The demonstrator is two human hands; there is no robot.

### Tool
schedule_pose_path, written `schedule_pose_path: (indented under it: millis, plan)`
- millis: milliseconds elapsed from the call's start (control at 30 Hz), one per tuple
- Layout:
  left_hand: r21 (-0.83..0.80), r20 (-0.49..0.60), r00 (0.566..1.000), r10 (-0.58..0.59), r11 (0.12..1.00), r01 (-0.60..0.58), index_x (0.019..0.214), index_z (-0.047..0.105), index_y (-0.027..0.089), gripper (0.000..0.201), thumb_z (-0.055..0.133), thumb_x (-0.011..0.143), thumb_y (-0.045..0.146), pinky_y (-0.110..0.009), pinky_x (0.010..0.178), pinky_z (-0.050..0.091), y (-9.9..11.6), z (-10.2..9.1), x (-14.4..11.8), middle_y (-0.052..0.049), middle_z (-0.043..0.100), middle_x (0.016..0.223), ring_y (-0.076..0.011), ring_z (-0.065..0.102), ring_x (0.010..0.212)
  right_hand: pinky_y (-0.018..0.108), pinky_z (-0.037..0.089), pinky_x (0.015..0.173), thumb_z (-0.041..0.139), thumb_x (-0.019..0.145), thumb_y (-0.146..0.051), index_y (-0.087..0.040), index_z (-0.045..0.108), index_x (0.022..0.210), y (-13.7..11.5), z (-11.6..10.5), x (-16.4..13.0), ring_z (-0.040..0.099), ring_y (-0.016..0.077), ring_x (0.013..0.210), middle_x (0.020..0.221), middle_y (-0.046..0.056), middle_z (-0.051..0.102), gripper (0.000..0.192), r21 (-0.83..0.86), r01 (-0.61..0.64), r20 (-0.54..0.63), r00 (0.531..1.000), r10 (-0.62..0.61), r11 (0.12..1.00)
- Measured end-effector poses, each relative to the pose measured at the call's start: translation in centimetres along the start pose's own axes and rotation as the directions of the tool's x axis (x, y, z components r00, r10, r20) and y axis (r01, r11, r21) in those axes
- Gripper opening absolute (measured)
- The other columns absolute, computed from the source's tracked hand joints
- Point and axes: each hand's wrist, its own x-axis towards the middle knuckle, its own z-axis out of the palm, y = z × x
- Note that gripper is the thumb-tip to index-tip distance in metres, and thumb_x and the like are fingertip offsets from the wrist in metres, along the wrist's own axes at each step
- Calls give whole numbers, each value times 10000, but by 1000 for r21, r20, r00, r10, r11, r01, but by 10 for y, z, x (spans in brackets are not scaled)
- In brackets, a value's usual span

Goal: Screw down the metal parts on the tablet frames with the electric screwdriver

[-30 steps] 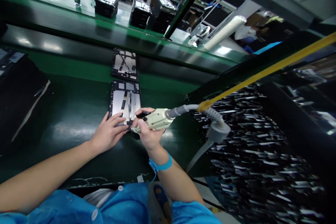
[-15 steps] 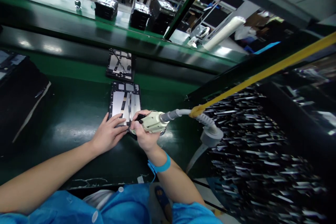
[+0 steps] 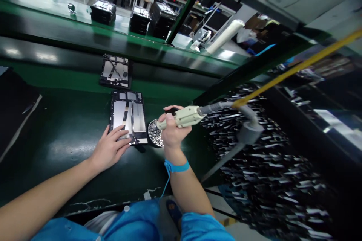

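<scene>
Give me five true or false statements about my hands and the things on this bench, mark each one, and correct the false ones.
1. The right hand grips a pale green, tapered handheld tool. True.
2. The left hand is raised well off the flat, rectangular black-and-silver panel. False: its fingers rest on that panel.
3. A round dish with a dotted silver top sits right of that panel. True.
4. A bright blue wristband circles the left wrist. False: it's on the right.
5. A second black-and-silver panel lies beyond the first. True.
</scene>
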Motion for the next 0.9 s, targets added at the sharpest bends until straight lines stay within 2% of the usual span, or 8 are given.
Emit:
schedule_pose_path:
  millis: [200,633,900]
  plan:
    - [3,-5,1000,11,1000,-11,1140,769,259,221,577,1031,282,-712,1146,373,-1,-2,1,-102,706,1327,-345,556,1384,265,510,487,695,812,-268,-199,619,922,22,-4,16,592,96,490,813,-2,691,151,-68,-29,-56,998,25,997]
    - [-3,8,1000,-7,1000,7,1149,773,268,225,588,1020,276,-718,1156,366,0,-3,2,-93,706,1336,-346,555,1389,239,508,475,705,756,-216,-184,632,938,30,4,11,606,91,483,817,-5,713,199,-43,-64,-30,998,63,997]
    - [13,1,1000,9,1000,-9,1145,767,258,222,579,1027,275,-719,1142,381,0,-2,1,-86,706,1336,-344,555,1389,242,527,509,704,760,-240,-185,635,927,34,3,10,613,95,507,788,-8,709,189,-94,-74,-23,997,72,993]
